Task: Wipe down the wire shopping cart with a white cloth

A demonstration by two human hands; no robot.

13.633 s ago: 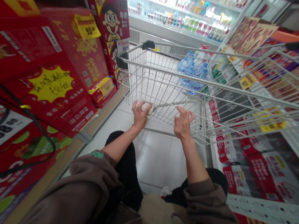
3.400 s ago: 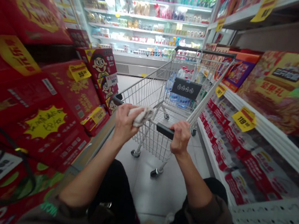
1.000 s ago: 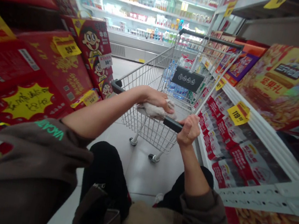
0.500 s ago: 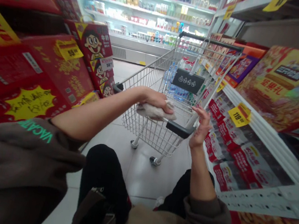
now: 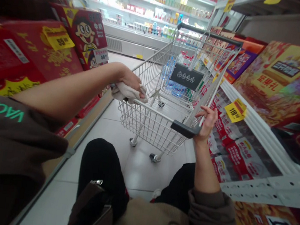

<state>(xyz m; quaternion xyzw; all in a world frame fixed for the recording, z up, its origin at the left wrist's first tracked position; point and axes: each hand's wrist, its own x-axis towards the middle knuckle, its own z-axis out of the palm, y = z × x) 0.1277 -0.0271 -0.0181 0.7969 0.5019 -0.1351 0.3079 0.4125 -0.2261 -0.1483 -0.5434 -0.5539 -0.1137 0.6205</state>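
My left hand [image 5: 132, 81] is closed on a crumpled whitish cloth [image 5: 126, 93] and presses it on the front rim of a wire shopping cart [image 5: 149, 117], at its left corner. The cloth covers most of that corner. My right hand [image 5: 206, 123] is at the opposite corner, just above the black corner bumper [image 5: 185, 129]. Its fingers curl over the cart's right side rail, and the palm stays outside. Inside the cart, at its far end, a dark sign panel [image 5: 187, 77] hangs in front of packed water bottles [image 5: 168, 68].
Red gift boxes [image 5: 45, 45] are stacked along the left. On the right, a white shelf [image 5: 262, 144] carries boxes and packs, with a yellow price tag [image 5: 235, 110]. A lit refrigerated display [image 5: 141, 11] stands behind the cart. My knees [image 5: 101, 168] are close to the cart.
My left hand has slid the cloth leftward along the rim from near the middle to the left corner. My right hand's fingers have curled in at the side rail.
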